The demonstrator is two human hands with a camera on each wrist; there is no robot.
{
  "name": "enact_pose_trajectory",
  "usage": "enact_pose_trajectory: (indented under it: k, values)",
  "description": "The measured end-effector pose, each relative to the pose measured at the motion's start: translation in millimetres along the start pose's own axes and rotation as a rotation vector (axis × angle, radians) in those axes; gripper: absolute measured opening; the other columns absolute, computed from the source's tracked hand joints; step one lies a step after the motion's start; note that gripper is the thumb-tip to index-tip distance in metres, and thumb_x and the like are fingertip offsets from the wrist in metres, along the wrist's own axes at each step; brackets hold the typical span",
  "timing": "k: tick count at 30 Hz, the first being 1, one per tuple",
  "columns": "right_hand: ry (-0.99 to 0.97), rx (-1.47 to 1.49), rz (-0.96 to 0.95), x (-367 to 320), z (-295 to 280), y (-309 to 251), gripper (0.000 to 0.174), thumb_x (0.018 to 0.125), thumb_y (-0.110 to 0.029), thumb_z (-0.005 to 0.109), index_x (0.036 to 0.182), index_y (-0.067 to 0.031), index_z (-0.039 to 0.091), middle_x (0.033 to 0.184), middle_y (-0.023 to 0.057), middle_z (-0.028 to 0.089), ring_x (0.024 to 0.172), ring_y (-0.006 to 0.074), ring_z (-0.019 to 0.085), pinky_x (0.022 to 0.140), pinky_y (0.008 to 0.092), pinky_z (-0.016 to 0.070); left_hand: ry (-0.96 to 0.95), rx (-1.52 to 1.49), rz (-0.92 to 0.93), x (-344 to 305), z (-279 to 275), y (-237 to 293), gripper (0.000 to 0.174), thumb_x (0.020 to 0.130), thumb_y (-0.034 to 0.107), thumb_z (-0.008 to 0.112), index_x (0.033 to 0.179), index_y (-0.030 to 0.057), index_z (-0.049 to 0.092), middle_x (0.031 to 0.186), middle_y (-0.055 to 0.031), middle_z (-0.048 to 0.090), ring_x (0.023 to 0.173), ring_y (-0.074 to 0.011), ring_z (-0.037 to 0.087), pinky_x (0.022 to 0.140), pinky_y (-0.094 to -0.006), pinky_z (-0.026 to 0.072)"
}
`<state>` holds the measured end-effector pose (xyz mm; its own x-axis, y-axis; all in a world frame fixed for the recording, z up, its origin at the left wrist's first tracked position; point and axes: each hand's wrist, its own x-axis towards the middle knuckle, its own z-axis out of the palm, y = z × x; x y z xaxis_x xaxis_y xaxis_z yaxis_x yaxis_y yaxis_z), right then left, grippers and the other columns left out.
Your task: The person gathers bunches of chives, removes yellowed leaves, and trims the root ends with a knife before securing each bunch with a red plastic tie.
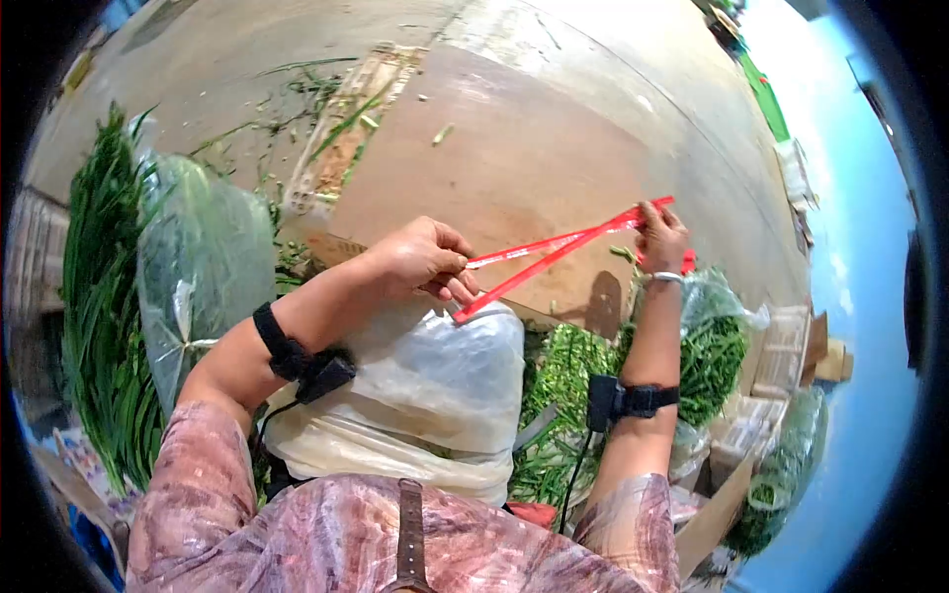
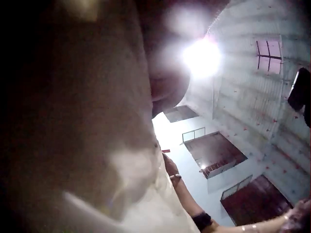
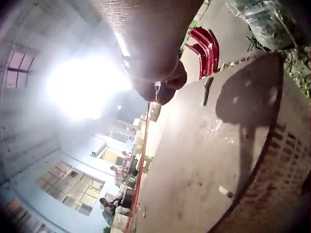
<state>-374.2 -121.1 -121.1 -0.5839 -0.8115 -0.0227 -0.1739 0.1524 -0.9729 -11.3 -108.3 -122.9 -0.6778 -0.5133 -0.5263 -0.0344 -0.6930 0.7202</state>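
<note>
Thin red plastic strips point(image 1: 554, 259) stretch between the two hands above a brown board. My left hand point(image 1: 425, 259) pinches one strip between thumb and forefinger, its other fingers loosely curled over a white plastic bag point(image 1: 435, 366). Just below those fingers, a second strip ends at the bag's top. My right hand point(image 1: 662, 240) grips the strips near their far ends, and more red strip ends point(image 3: 208, 51) show beside it in the right wrist view. The left wrist view is mostly dark and hides what the left fingers hold.
The brown board point(image 1: 494, 158) carries a few green scraps. Long green leaves point(image 1: 104, 296) and a tied clear bag of greens point(image 1: 203, 267) stand at left. Cut greens point(image 1: 573, 366) and bagged green vegetables point(image 1: 717, 366) lie at right, beside white crates point(image 1: 781, 346).
</note>
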Motion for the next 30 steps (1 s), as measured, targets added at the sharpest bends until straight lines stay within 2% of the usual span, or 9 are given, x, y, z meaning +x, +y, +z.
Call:
enact_pose_trajectory:
  k: [4,5,8,17,20,22,25,28,30]
  values:
    - [-0.006,0.519,0.039,36,-5,-15,0.011,0.079,-0.016,0.064,0.08,-0.0054,0.065,0.075,0.0063,0.064,0.056,0.0131,0.056,0.043,0.0236,0.0344,0.225,0.061,0.125,-17,-27,3,0.022,0.088,0.002,0.045,0.107,-0.0093,0.044,0.081,-0.0229,0.063,0.064,-0.0237,0.066,0.05,-0.0258,0.0509]
    - [0.209,0.565,0.015,32,1,-32,0.011,0.08,-0.016,0.062,0.081,-0.0052,0.065,0.077,0.0065,0.065,0.059,0.0137,0.057,0.046,0.0243,0.0346,0.318,-0.084,0.196,-19,-42,2,0.023,0.087,0.001,0.045,0.107,-0.0091,0.044,0.082,-0.0228,0.063,0.063,-0.023,0.066,0.049,-0.0255,0.0506]
    - [0.187,0.547,-0.074,43,-12,-40,0.009,0.083,-0.014,0.06,0.085,-0.0054,0.061,0.078,0.0056,0.066,0.059,0.0123,0.058,0.045,0.0234,0.0348,0.518,-0.279,0.344,-36,-77,11,0.024,0.085,0.001,0.046,0.107,-0.0089,0.044,0.082,-0.0212,0.064,0.062,-0.0208,0.066,0.046,-0.025,0.0486]
    - [0.007,0.227,-0.045,5,21,-12,0.009,0.086,-0.013,0.058,0.087,-0.0048,0.055,0.076,0.009,0.066,0.05,0.0106,0.057,0.035,0.0186,0.0342,0.847,0.367,0.24,-41,-140,17,0.024,0.085,0.01,0.051,0.101,-0.007,0.053,0.071,-0.0163,0.063,0.055,-0.0236,0.061,0.05,-0.0331,0.051]
    - [0.026,0.063,-0.074,5,34,-25,0.009,0.085,-0.013,0.06,0.084,-0.0043,0.056,0.071,0.0062,0.064,0.05,0.0114,0.059,0.037,0.0186,0.0352,0.893,1.063,0.192,-49,-116,19,0.033,0.082,0.019,0.057,0.108,0.0002,0.057,0.083,-0.0167,0.063,0.072,-0.0302,0.062,0.067,-0.0424,0.0505]
    - [-0.048,0.079,-0.116,10,42,-26,0.009,0.084,-0.012,0.061,0.083,-0.0036,0.057,0.068,0.0054,0.062,0.049,0.0121,0.06,0.037,0.0186,0.0357,1.222,1.488,0.33,-55,-101,15,0.036,0.081,0.022,0.061,0.109,0.0001,0.059,0.107,-0.0199,0.057,0.096,-0.0313,0.057,0.086,-0.0382,0.0449]
    - [-0.103,0.063,-0.161,21,59,-25,0.01,0.085,-0.009,0.061,0.084,0.0002,0.057,0.066,0.0068,0.06,0.049,0.0123,0.058,0.039,0.0208,0.0403,1.127,1.388,0.686,-57,-74,29,0.036,0.08,0.019,0.063,0.109,-0.001,0.058,0.12,-0.0193,0.049,0.102,-0.0284,0.056,0.085,-0.0353,0.046]
    - [-0.178,0.036,-0.2,40,87,-20,0.01,0.085,-0.009,0.06,0.085,0.0006,0.059,0.065,0.0071,0.059,0.049,0.0128,0.057,0.043,0.0228,0.0441,0.691,0.979,0.717,-61,-46,44,0.034,0.079,0.014,0.062,0.109,-0.0024,0.058,0.118,-0.0181,0.051,0.101,-0.0243,0.056,0.083,-0.0321,0.0471]
    - [-0.25,0.029,-0.227,61,97,-4,0.01,0.085,-0.009,0.06,0.086,0.0005,0.059,0.064,0.0067,0.059,0.05,0.0135,0.057,0.046,0.0245,0.0464,0.641,0.852,0.688,-65,-25,58,0.033,0.081,0.011,0.059,0.11,-0.0049,0.057,0.104,-0.0142,0.058,0.094,-0.0188,0.058,0.081,-0.0287,0.0472]
